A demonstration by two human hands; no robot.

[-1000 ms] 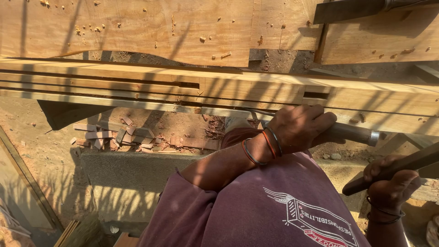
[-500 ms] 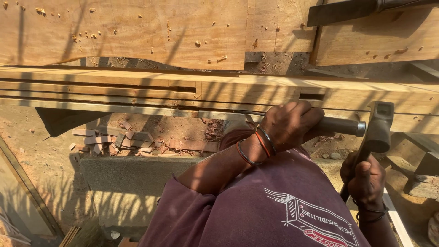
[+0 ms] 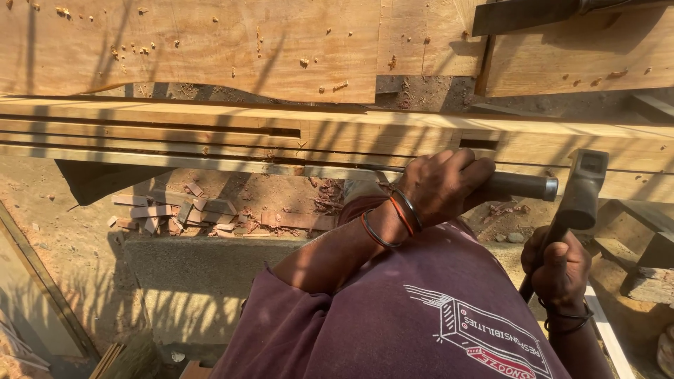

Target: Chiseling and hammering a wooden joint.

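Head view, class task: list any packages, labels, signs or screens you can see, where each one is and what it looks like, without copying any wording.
Printed graphic on the maroon shirt: lower right of the view, a slanted box-shaped outline drawn in white with a red patch at its lower end.
No packages, signs or screens show among the wooden beams.

The scene is viewed by one head-worn camera, aimed steeply down over the shoulder, close above the hands (image 3: 442, 186) and timber beam (image 3: 210, 133).
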